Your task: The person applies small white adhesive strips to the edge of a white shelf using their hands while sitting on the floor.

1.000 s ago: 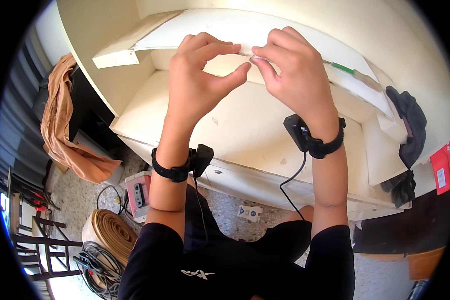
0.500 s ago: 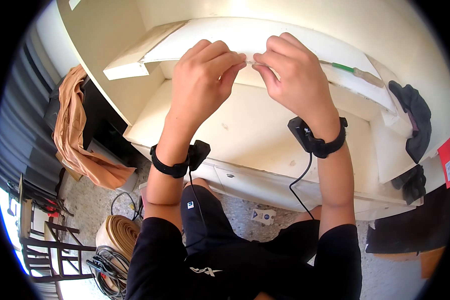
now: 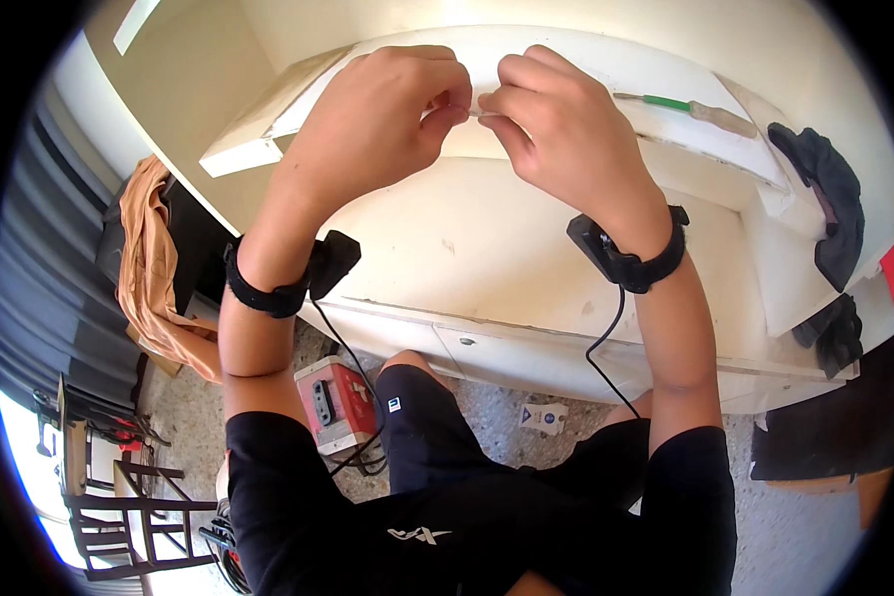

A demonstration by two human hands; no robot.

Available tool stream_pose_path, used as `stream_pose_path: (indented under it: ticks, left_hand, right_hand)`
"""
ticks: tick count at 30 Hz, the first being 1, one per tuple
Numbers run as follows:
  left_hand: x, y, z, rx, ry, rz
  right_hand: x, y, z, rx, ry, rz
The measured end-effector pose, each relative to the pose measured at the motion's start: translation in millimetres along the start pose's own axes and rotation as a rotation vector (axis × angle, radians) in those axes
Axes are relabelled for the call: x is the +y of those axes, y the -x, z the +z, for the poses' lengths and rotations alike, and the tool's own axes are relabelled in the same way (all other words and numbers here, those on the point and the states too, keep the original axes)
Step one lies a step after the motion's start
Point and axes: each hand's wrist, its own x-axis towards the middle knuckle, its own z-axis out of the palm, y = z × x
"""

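My left hand [image 3: 387, 114] and my right hand [image 3: 566, 134] are raised close together over a white cabinet, fingertips pinched. A thin, pale, small piece [image 3: 476, 113] runs between the two pinches; its kind is too small to make out. Just behind them spans a white shelf board [image 3: 616, 65]. To the right of my right hand, a screwdriver-like tool [image 3: 693, 107] with a green sleeve and a beige handle lies on this board. Black straps with small boxes and cables circle both wrists.
The cabinet's lower panel [image 3: 526, 258] spreads below my hands. Dark cloths [image 3: 829, 204] hang at its right end. Tan cloth [image 3: 149, 263] drapes at the left. A red and white box [image 3: 336, 402] and a paper tag [image 3: 543, 417] are on the floor, with a dark wooden frame [image 3: 134, 517] at lower left.
Both hands have shifted slightly up and left, and my left wrist has turned, its elbow swinging outward. The pinches stay closed. The red box has come into view at my left elbow.
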Motion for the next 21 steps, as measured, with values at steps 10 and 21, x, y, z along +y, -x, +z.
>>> stream_pose_path:
  ticks: [10,21]
  left_hand:
    - [2,-3,1,-0.049,-0.269,0.186]
    - [-26,-12,-11,-0.163,0.066,0.221]
  right_hand:
    - [1,0,0,-0.004,-0.022,-0.005]
    - [0,-2,-3,-0.085,0.033,0.034]
